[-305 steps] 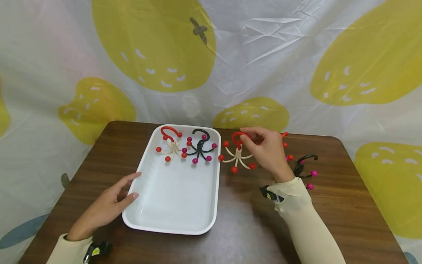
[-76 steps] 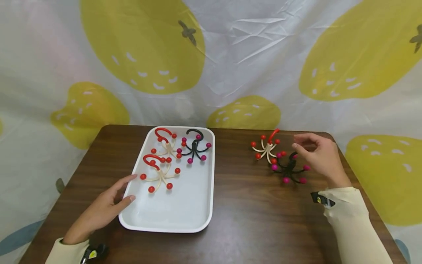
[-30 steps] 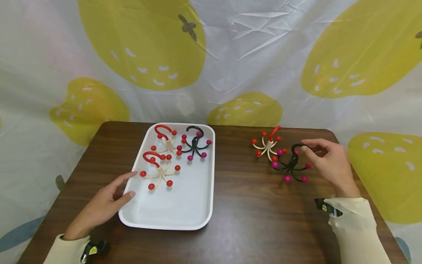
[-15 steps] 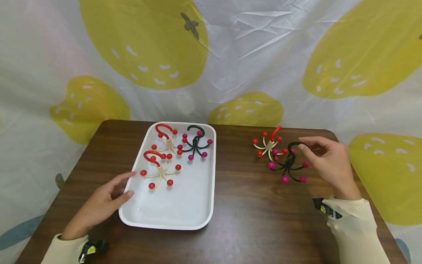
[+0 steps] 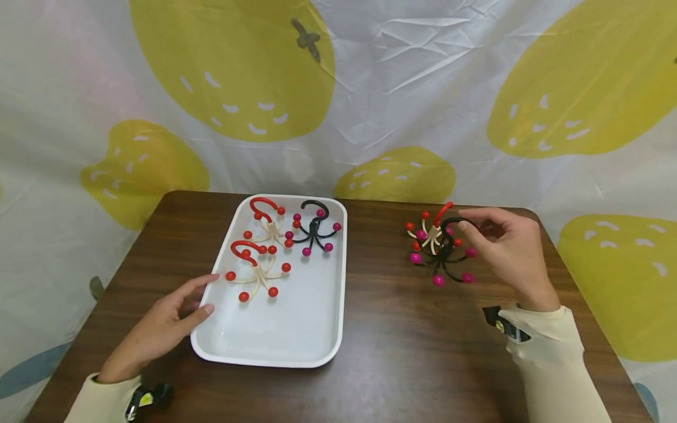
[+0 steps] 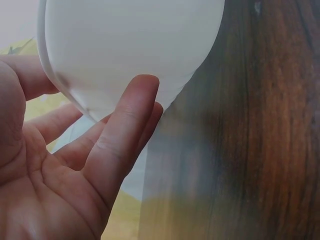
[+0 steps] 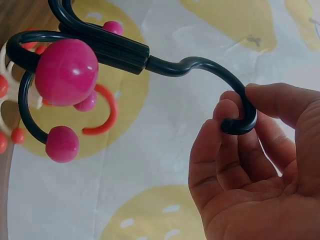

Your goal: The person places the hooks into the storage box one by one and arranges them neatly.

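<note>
My right hand [image 5: 510, 249] pinches the curved top of a black hanger hook [image 5: 443, 249] with several pink-balled arms. In the right wrist view, thumb and fingers meet on the end of that black hook [image 7: 245, 95]. Just behind it on the table stands a cream hanger hook [image 5: 435, 234] with a red top, partly covered. My left hand [image 5: 164, 329] rests against the left rim of a white tray [image 5: 342, 294]; in the left wrist view its fairly straight fingers [image 6: 122, 125] touch the outer wall. Inside the tray stand two cream-and-red hooks [image 5: 258, 275] and one black-and-pink hook [image 5: 314, 229].
A dark wooden table [image 5: 391, 352] carries everything. Behind it hangs a white curtain [image 5: 402, 106] printed with yellow fruit, close to the back edge. The tray's front half shows bare white floor.
Earlier, my right hand set a second cream-and-red hook into the tray. It then took hold of the black hook and has moved it leftward. The left hand stays at the rim.
</note>
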A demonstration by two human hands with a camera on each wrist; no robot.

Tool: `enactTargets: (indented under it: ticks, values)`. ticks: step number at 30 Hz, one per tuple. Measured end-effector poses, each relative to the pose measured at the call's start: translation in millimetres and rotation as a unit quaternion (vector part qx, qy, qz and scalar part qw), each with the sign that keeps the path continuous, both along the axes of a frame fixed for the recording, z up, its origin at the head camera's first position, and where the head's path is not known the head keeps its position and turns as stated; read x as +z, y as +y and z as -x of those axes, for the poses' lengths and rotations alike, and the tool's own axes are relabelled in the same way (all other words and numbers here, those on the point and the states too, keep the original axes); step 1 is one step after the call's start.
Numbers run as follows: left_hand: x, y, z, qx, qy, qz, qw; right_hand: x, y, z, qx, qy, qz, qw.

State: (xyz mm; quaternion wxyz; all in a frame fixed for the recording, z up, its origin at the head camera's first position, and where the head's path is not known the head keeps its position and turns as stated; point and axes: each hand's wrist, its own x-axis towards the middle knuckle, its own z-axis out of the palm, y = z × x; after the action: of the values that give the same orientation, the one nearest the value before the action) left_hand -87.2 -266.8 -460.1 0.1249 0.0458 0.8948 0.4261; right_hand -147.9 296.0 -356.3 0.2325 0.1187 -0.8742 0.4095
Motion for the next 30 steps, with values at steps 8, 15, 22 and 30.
enactTargets:
  ticks: [8, 15, 22, 30]
  values:
    - [-2.7, -1.1, -1.2, -0.007, 0.000, -0.004, 1.0000, 0.0, -25.0, 1.9, 0.029, 0.006, 0.027, 0.9992]
    - [-4.9, -1.9, -2.1, -0.011, 0.004, -0.012, 0.9999, 0.4, -47.2, 4.2, 0.053, 0.012, 0.019, 0.9983]
    - [-6.2, -2.8, -0.3, -0.008, -0.006, -0.017, 0.9998, 0.8, -63.3, 7.3, 0.076, 0.011, 0.031, 0.9965]
    - [-4.6, -3.8, -0.1, -0.008, -0.010, -0.019, 0.9997, 1.8, -82.8, 11.4, 0.100, 0.016, 0.041, 0.9940]
